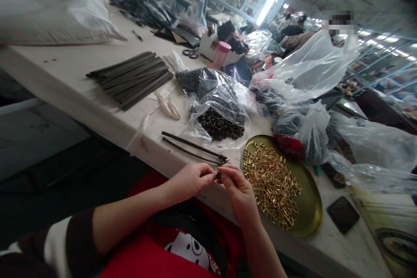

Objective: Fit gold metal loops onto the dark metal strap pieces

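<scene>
My left hand (194, 177) and my right hand (237, 189) meet at the table's front edge, fingertips pinched together on a small dark piece (218, 175). Fingers cover most of it, so its exact kind cannot be made out. Just beyond my hands lie two thin dark straps (192, 144), with small fittings at their right ends. Right of my right hand sits a round gold-coloured tray (309, 202) heaped with small gold metal buckles (272, 182). Behind the straps, an open clear plastic bag (216, 95) holds many small black pieces (220, 126).
A stack of dark strips (132, 77) lies at the left on the pale table (74, 76). A large white sack (48, 6) stands behind it. Scissors (190, 54), a pink-lidded jar (222, 54), filled plastic bags (312, 128) and a dark flat square (343, 214) lie around.
</scene>
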### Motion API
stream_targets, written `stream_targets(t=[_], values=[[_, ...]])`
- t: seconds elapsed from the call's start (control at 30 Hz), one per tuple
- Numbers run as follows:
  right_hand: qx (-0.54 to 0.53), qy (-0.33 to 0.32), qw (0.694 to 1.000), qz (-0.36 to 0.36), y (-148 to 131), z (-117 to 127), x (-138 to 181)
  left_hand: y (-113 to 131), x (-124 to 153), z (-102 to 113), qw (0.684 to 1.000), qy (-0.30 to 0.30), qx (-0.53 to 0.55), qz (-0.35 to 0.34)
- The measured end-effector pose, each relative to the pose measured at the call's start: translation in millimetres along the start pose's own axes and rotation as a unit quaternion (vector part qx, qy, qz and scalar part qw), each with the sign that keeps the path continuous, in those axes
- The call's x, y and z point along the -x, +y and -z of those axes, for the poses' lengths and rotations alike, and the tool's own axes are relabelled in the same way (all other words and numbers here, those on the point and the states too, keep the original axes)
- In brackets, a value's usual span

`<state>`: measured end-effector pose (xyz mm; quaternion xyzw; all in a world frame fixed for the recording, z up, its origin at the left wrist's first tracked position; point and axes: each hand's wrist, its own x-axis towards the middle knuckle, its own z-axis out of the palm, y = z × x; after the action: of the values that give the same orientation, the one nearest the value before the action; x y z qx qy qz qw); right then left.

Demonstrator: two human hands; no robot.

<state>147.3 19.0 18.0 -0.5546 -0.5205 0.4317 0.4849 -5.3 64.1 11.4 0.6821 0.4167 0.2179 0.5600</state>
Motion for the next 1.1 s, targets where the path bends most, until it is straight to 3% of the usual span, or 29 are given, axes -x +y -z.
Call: stream_targets(t=[0.1,0.2,0.4,0.53,0.67,0.83,1.0,1.1], values=[[-0.066,0.010,0.993,-0.095,5,-1,2,-1,-1,-1,1.000,-0.009,-0.002,0.022],[-0.114,0.029,0.983,-0.143,10,-2,3,0,-2,-2,0.999,-0.007,-0.008,0.033],[-0.123,0.044,0.980,-0.150,21,-7,1,4,-3,-6,0.999,0.011,-0.021,0.030],[-0.109,0.085,0.981,-0.134,28,-16,1,5,-5,-12,0.998,0.041,0.039,0.035],[-0.082,0.119,0.980,-0.139,28,-22,3,4,-8,-17,0.993,0.026,0.100,0.051],[-0.022,0.111,0.991,-0.067,22,-16,9,6,-11,-13,0.995,0.003,0.095,0.037],[-0.097,0.145,0.975,-0.140,26,-10,6,15,-7,-6,0.995,-0.071,0.063,0.016],[-0.197,0.079,0.959,-0.189,28,-9,5,20,-3,-2,0.995,-0.096,0.042,-0.002]])
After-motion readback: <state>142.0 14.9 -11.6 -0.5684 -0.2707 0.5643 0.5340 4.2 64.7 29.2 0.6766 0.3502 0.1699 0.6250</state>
